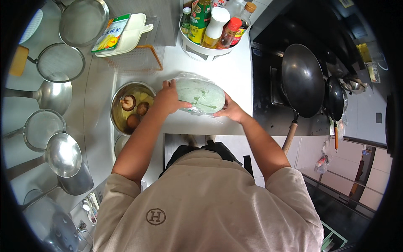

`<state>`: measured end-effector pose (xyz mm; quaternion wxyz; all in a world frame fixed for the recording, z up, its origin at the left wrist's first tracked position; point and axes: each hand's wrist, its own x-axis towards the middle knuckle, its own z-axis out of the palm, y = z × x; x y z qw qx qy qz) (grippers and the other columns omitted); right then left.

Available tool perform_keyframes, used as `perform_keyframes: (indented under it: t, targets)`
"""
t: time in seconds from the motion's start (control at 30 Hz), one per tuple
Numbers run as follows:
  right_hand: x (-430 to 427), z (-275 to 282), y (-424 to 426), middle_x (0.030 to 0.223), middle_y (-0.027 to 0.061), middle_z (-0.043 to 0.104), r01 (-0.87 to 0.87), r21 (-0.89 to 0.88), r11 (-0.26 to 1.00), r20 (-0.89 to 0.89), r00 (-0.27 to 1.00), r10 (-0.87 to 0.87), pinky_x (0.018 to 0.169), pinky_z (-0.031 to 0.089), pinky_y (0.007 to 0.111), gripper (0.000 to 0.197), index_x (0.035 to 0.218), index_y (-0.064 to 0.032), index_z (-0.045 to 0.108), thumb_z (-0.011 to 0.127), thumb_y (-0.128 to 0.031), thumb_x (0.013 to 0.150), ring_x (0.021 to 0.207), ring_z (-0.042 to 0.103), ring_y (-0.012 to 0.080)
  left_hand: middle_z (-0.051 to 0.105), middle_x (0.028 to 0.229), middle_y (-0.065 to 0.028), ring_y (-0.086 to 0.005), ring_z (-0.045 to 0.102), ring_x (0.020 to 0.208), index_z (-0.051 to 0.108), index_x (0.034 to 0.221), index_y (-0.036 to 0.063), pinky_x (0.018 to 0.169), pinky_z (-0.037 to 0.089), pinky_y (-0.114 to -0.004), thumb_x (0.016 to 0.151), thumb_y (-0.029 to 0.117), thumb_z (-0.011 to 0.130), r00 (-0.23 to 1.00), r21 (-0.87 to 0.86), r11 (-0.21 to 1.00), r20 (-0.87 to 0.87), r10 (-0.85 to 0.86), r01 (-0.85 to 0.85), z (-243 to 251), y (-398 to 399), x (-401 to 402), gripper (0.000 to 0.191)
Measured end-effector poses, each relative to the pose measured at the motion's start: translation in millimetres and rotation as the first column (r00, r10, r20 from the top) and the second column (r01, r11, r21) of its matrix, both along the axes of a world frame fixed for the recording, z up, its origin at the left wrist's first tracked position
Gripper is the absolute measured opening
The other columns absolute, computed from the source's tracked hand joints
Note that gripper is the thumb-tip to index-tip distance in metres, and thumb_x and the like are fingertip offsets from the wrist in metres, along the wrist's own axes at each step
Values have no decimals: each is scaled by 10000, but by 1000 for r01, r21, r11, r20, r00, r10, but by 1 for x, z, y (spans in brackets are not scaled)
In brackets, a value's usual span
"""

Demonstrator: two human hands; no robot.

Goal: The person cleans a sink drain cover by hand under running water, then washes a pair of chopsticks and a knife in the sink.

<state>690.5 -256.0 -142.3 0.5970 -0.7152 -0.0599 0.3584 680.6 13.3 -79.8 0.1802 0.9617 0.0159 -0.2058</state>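
Note:
A large pale green winter melon (201, 94) lies lengthwise across the white counter, partly wrapped in clear plastic film (189, 76). My left hand (167, 97) grips its left end through the film, thumb toward me and fingertips over the far side. Around the right end curls my right hand (231, 108), with the thumb low on the near side. Just left of my left hand stands a steel bowl (114, 108). Several brown shiitake mushrooms (133, 120) and pale yellow pieces sit in it. My left forearm passes over the bowl's right edge.
A white round rack (196, 47) of sauce bottles stands behind the melon. Right of the counter, a black wok (302, 82) rests on the stove, its wooden handle (289, 137) jutting toward me. Strainers (59, 63) and ladles (64, 154) hang at left, near a clear plastic box (135, 61).

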Motion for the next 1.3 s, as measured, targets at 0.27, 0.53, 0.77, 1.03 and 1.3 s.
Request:
perform_keyframes:
  t: [0.27, 0.53, 0.77, 1.03, 1.3]
  targets:
    - [9, 15, -7, 1365, 140, 338, 297, -4, 955, -493, 830, -260, 949, 331, 518, 922, 1401, -45, 197, 243, -746, 804, 1196, 395, 292, 363, 1302, -220, -313, 457, 1129, 335, 1314, -4, 916, 407, -403, 781, 588, 554, 872, -713, 568, -126, 472, -410, -47, -5, -17, 826]
    - [21, 16, -12, 1385, 116, 336, 110, -19, 994, -393, 913, -109, 891, 388, 509, 886, 1393, -89, 260, 233, -749, 803, 1232, 375, 278, 374, 1330, -59, -263, 380, 1177, 298, 1355, 173, 863, 375, -488, 821, 698, 306, 529, -716, -20, -535, 659, -698, -22, -59, -64, 749]
    - [9, 56, 2, 1310, 107, 418, -293, -82, 953, -282, 924, 260, 856, 398, 452, 795, 1331, -134, 371, 272, -730, 815, 1169, 410, 245, 348, 1354, -44, -235, 383, 1171, 276, 1373, 175, 867, 369, -465, 852, 655, 312, 313, -807, -296, -495, 810, -511, 1, -110, -166, 709]
    - [-120, 121, 84, 1363, 98, 377, -841, -171, 513, -139, 536, 833, 923, 376, 481, 832, 1370, -98, 316, 288, -721, 820, 1239, 365, 255, 351, 1335, -31, -216, 393, 1135, 298, 1345, 229, 833, 398, -440, 875, 631, 290, -228, -847, -489, -445, 866, -207, 9, -177, -345, 619]
    - [-351, 125, 83, 1373, 113, 365, -996, -85, -35, -85, -28, 996, 951, 346, 476, 821, 1382, -119, 311, 281, -719, 822, 1239, 366, 274, 361, 1325, -28, -223, 355, 1202, 318, 1335, 246, 845, 398, -461, 892, 594, 288, -723, -878, -463, -398, 565, 122, 29, -310, -538, 564]
